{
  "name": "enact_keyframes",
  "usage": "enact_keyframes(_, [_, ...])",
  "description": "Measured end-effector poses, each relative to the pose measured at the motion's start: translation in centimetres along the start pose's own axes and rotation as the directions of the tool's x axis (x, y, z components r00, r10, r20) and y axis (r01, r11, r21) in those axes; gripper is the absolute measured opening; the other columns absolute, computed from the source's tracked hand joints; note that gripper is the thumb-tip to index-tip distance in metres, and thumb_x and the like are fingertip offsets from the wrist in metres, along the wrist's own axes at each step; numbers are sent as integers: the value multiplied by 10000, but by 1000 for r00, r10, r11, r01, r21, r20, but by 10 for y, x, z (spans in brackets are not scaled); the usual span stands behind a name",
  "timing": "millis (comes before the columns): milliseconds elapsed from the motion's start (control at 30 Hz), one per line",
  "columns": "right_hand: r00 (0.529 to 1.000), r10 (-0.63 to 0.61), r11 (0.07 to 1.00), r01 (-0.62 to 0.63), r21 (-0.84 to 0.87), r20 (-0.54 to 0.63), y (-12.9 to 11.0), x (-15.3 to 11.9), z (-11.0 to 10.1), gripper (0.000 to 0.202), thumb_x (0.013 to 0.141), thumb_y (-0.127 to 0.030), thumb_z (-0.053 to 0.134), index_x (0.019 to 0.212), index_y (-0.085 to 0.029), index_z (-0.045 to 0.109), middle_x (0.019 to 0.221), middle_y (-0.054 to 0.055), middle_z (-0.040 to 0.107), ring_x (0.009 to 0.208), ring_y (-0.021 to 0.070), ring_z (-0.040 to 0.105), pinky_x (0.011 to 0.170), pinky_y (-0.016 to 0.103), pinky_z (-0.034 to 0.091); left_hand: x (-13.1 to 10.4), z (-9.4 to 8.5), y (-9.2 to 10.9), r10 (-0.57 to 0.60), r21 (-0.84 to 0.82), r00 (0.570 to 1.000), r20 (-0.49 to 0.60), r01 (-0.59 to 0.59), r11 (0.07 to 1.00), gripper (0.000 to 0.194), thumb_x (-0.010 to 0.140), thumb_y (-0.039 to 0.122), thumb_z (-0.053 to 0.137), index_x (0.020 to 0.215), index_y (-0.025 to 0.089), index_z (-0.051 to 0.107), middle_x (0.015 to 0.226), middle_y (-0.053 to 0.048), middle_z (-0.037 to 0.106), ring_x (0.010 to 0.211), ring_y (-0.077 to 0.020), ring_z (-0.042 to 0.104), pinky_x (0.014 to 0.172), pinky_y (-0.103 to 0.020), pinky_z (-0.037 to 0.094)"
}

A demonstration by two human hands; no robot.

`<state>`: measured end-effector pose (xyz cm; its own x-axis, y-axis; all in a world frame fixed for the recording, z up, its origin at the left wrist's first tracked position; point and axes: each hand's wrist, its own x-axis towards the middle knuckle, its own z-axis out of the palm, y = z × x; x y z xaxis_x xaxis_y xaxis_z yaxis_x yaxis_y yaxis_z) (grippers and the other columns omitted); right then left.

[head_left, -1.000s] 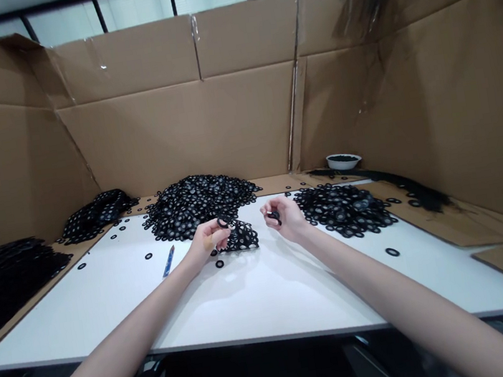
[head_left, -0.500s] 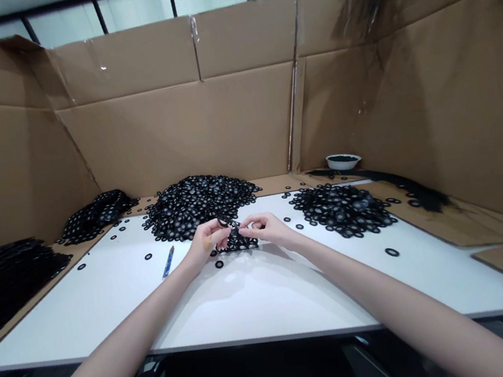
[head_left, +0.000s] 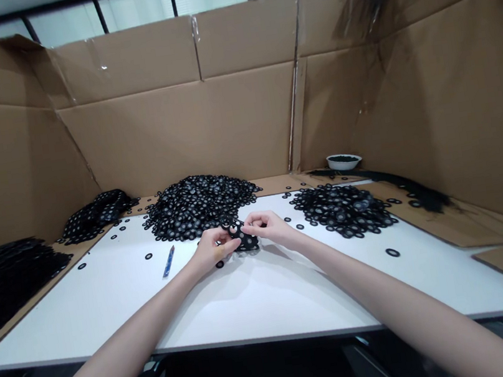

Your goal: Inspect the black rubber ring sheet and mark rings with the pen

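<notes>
So I've got both hands on the black mesh piece (head_left: pixel 246 240) right now, a little net of linked rings sitting just above the counter (head_left: pixel 268 299) between them. My left hand (head_left: pixel 213 249) has it narrowly gripped from the left, thumb laid across the front, and my right hand (head_left: pixel 269 228) has its fingertips pinched together at the upper right edge.

Compared with a second ago, my right hand isn't over by the smaller heap of rings (head_left: pixel 346 209) on its right anymore, it's come in to the piece. My left hand has dropped a bit since half a second ago and its thumb reaches further over, so the loose ring (head_left: pixel 219 265) just below it is partly covered now.

The bit of mesh I can see slants from my left fingertips down to a corner below my right hand, broad side facing me. Can't really call the long axis, since my fingers hide the left end and upper edge. Also can't make out whether there's a separate ring in my right-hand pinch.

Beyond my left hand is the big heap of rings (head_left: pixel 197 206). The blue pen-like thing (head_left: pixel 168 262) to that hand's left has its tip pointing away from me. Both my forearms get cut off at the bottom.
</notes>
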<state>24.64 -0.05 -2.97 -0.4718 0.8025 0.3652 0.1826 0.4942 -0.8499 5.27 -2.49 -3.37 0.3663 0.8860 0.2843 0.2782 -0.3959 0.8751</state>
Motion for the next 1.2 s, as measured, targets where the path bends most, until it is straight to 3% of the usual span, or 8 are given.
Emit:
enact_keyframes(433, [999, -28, 987, 21, -161, -39, -4, 0, 0, 347, 749, -470, 566, 630, -147, 607, 564, 2, 504, 540, 111, 402, 504, 234, 289, 0, 0, 0, 34, 103, 998, 50, -39, 994, 341, 755, 402, 563, 570, 119, 526, 523, 2, 513, 478, -82, 435, 458, -189, 325])
enact_keyframes(733, [1000, -13, 989, 16, -145, 24, -6, -2, -1, 334, 766, -444, 559, 648, -140, 631, 573, -5, 492, 553, 104, 399, 506, 231, 279, 1, -1, -2, 73, 143, 996, 56, -80, 986, 268, 773, 351, 555, 642, 118, 566, 547, 1, 544, 491, -88, 443, 472, -188, 330])
enact_keyframes(933, [999, 4, 988, 2, -154, 43, -3, -2, -3, 351, 754, -467, 565, 663, -135, 631, 548, -17, 444, 525, 95, 357, 486, 232, 246, 1, -2, -1, 112, 174, 990, 84, -125, 977, 307, 787, 346, 539, 585, 115, 559, 539, -5, 550, 498, -87, 451, 477, -185, 331])
enact_keyframes(1200, [998, 39, 988, -30, -153, 56, -2, -3, -3, 362, 682, -497, 637, 739, -140, 653, 500, -48, 384, 492, 83, 339, 474, 222, 242, 0, -2, 2, 73, 181, 992, 99, -90, 979, 354, 782, 388, 524, 565, 108, 524, 530, -4, 532, 488, -85, 455, 470, -186, 346])
